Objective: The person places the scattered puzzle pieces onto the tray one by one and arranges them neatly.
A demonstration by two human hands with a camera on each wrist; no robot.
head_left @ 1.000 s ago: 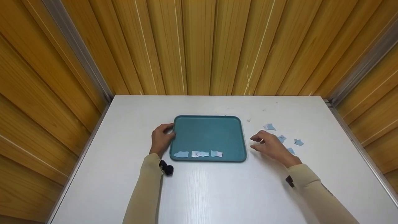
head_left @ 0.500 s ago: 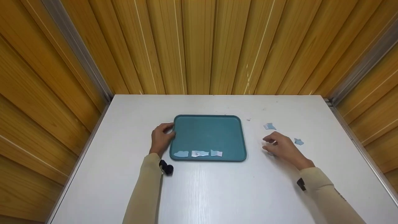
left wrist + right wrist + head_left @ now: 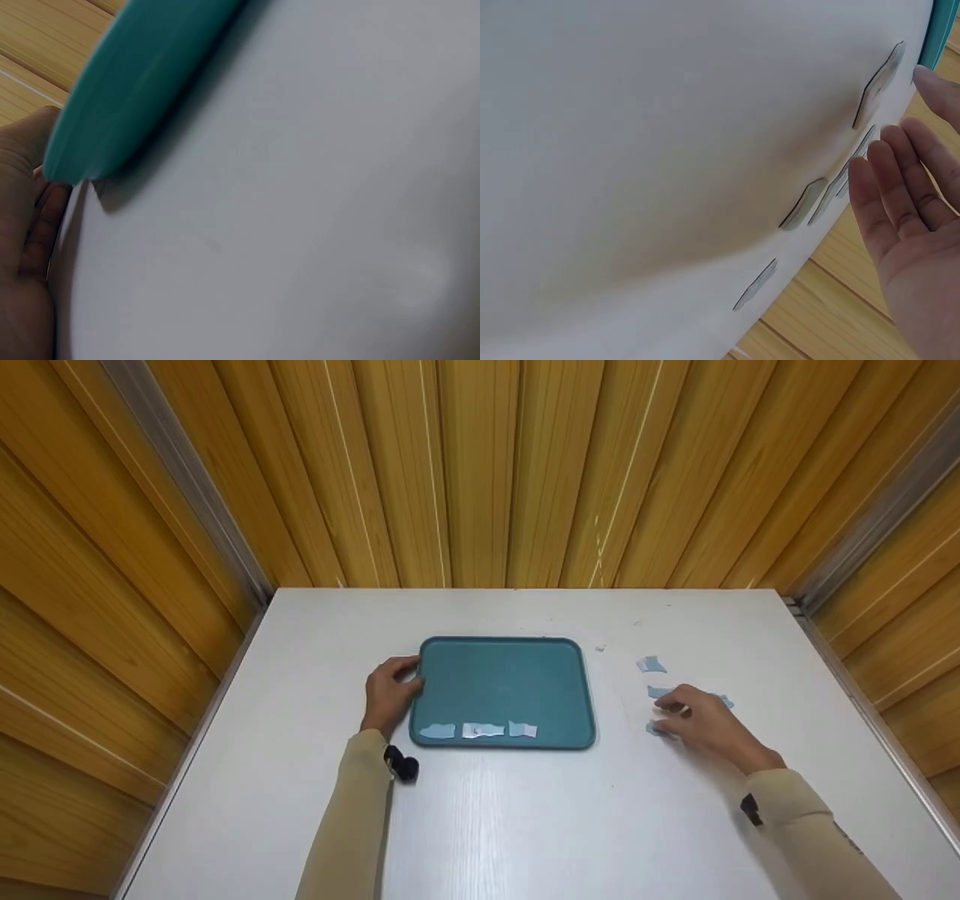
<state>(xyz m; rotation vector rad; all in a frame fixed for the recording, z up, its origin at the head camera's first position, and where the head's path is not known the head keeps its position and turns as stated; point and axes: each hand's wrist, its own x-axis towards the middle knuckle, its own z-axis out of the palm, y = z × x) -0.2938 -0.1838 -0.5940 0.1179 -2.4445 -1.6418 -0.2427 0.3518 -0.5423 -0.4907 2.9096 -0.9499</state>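
A teal rectangular tray [image 3: 502, 679] lies on the white table, with my left hand [image 3: 388, 695] gripping its left edge. The left wrist view has the tray's rim [image 3: 112, 127] between thumb and fingers. Along the tray's near side sit three flat, jagged light-blue pieces, the middle piece [image 3: 483, 730] shinier than the others. My right hand [image 3: 711, 727] hovers right of the tray over similar loose pieces, its thumb and fingers apart and holding nothing. One loose piece [image 3: 654, 728] shows by the thumb, another piece [image 3: 658, 691] by the fingertips; the right hand partly hides them.
Farther back on the table [image 3: 525, 825] lies one more jagged piece [image 3: 651, 664], and another piece [image 3: 724, 700] shows behind the right hand. A tiny white scrap [image 3: 600, 649] sits beyond the tray's right side. Yellow wood-patterned panels [image 3: 480, 472] wall the table's back and sides.
My right hand has moved right and slightly nearer, away from the tray's side, to over the loose pieces. The left hand and the tray have stayed put.
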